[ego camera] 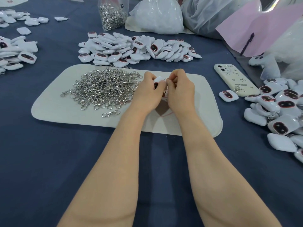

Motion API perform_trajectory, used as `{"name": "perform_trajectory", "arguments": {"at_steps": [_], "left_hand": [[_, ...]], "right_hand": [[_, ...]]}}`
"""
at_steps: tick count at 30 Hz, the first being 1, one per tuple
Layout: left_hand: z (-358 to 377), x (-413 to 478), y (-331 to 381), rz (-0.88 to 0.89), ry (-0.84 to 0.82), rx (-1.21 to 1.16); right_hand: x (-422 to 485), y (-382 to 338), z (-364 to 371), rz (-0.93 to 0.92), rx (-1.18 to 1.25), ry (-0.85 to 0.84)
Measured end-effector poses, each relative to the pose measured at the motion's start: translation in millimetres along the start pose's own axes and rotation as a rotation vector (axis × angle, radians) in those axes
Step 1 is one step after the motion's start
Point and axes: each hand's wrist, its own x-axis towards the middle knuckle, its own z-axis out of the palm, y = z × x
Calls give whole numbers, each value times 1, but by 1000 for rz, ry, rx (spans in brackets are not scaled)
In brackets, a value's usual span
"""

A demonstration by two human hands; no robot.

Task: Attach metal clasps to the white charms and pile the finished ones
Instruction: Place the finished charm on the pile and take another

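**Clasp meets charm at mid-frame**

Both hands work close together over the pale mat (54, 110) in the centre of the frame. The left hand (147, 90) has its fingers curled round a white charm (158, 79), and the right hand (180, 89) pinches a clasp (166, 79) just beside the charm's edge. Whether the ring is already through the charm's loop cannot be told, because the fingers hide the joint.

This looks like the threading step. It should go best with the charm held steady in the left hand, its loop turned toward the right. The right fingertips would do the fine work, opening the ring only as far as needed. A gentle tug before release would confirm that it has seated.

The heap of clasps (105, 89) lies at centre left and the unfinished charms (139, 48) at upper centre. The finished pile (282, 108) sits at the right edge of the blue worktop (49, 161), past the phone (236, 79), and seems the natural drop spot.
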Motion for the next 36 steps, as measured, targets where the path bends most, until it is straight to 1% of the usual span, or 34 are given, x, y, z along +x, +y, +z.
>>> {"name": "perform_trajectory", "arguments": {"at_steps": [3, 10, 12, 14, 16, 19, 21, 25, 28, 31, 33, 36], "left_hand": [[-1, 1, -2, 0, 17, -22], [-7, 1, -5, 52, -2, -72], [-10, 1, -2, 31, 14, -187], [-10, 1, 3, -34, 10, -384], [-10, 2, 7, -147, -13, -549], [-10, 4, 12, -343, -110, -830], [-12, 3, 14, -425, -196, -980], [-15, 0, 16, -517, -355, -1084], [-16, 1, 17, -537, -397, -1153], [-17, 2, 15, -541, -398, -1206], [-16, 3, 14, -551, -368, -1214], [-14, 4, 12, -540, -216, -1156]], "right_hand": [[-1, 0, -1, -30, -26, -43], [-1, 1, -2, -76, -54, -119], [-2, -1, -3, -65, 15, -105], [-1, -5, -4, 3, 153, -73], [0, -9, -3, 75, 282, -66], [2, -14, -3, 119, 373, -83], [2, -16, -1, 138, 396, -87], [2, -17, -1, 155, 420, 24], [2, -18, -1, 141, 425, 84], [1, -20, 0, 129, 402, 123], [1, -21, 0, 111, 379, 142], [0, -19, 0, 58, 295, 124]]}}
